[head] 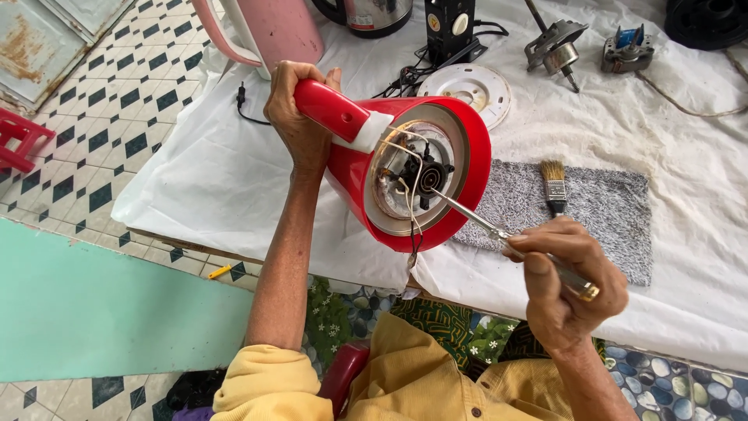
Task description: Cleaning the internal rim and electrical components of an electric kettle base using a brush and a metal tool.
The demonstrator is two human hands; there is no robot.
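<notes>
**Red kettle tipped up, base open, screwdriver in**

We've got the red kettle (366,168) on its side above the white cloth (234,179), bottom facing us. Left hand (300,121) is clenched round the handle; right hand (565,284) grips a screwdriver (499,232), tip in the black fitting (428,173) w/ loose wires (409,195) around it. We'd judge the shell light, stiff, smooth plastic, so a bit slippery. Handle's the safe hold; wires & fitting look fragile. Paintbrush (554,185) lies on the grey mat (608,210) nearby.
</notes>
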